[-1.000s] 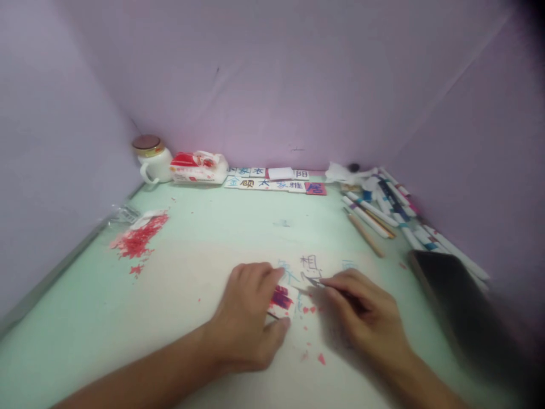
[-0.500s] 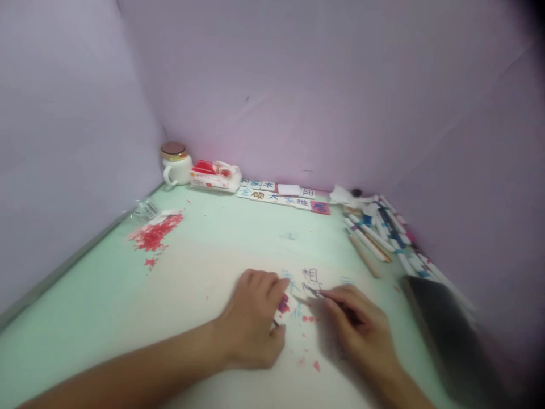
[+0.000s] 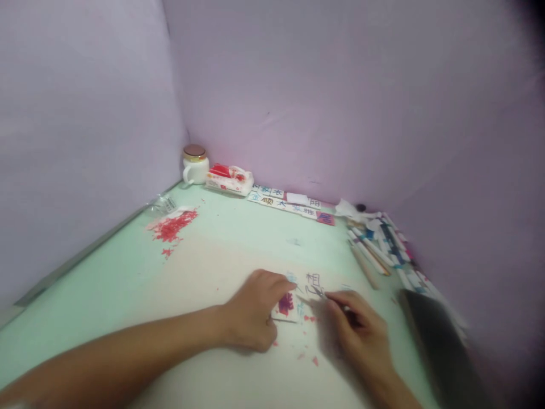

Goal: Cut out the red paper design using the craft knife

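At the surface's far left corner: mug (image 3: 196, 170), lid on, contents hidden. Packet (image 3: 229, 180) just beside it, red and white; print too blurred to read. On the left edge, clear bag (image 3: 162, 204), contents unclear, with what looks like a barcode; red shavings (image 3: 174, 227) heaped next to it.

Left hand (image 3: 256, 309) flat-wristed, forearm slanting in from the near left corner. Index stretched over the far edge of a tile (image 3: 286, 307), thumb bent near its left edge; cannot tell whether they pinch it. Tile lies about mid-width, toward the near edge. Right hand (image 3: 361, 332) low, thumb and fingers pinching a thin tool (image 3: 320, 293), tip angled left.

Writing: 想 inked on the surface (image 3: 200, 346) by the tool's tip. Dark purple character on the tile, illegible. Along the far edge, tile rows (image 3: 293, 208); 阳, 雅, 居 readable.
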`<state>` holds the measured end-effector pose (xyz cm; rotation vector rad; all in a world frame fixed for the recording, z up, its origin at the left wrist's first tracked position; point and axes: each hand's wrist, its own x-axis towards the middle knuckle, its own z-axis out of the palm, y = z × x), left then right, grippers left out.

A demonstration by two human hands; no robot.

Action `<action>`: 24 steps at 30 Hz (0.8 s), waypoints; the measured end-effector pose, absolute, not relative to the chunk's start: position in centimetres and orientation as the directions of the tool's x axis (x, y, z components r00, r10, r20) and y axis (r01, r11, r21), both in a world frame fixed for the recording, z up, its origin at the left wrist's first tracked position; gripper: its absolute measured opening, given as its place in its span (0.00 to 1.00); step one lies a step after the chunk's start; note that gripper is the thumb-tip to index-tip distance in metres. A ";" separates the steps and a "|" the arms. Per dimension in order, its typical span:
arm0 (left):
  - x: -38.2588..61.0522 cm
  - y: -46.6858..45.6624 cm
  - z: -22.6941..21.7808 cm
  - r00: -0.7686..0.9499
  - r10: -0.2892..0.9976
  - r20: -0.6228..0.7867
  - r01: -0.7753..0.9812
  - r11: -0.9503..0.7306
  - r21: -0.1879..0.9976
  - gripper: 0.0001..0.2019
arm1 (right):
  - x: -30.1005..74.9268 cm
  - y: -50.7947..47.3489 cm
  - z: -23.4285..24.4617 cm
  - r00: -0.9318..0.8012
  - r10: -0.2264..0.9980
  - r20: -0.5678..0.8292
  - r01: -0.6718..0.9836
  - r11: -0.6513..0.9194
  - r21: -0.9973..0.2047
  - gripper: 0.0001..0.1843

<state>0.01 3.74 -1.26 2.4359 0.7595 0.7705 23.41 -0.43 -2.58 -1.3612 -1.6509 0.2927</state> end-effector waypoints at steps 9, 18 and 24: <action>0.5 3.2 -1.2 0.621 0.738 0.265 0.555 -0.652 0.517 0.28 | 24.2 0.1 -2.7 -0.064 0.788 0.612 0.689 0.479 -0.544 0.07; 0.1 3.2 -1.3 0.631 0.725 0.277 0.504 -0.654 0.564 0.26 | 23.3 0.4 -2.6 -0.154 0.681 0.716 0.790 0.520 -0.325 0.23; -0.1 3.5 -1.5 0.614 0.736 0.285 0.489 -0.638 0.594 0.26 | 23.0 0.3 -2.8 -0.059 0.682 0.729 0.815 0.455 -0.360 0.24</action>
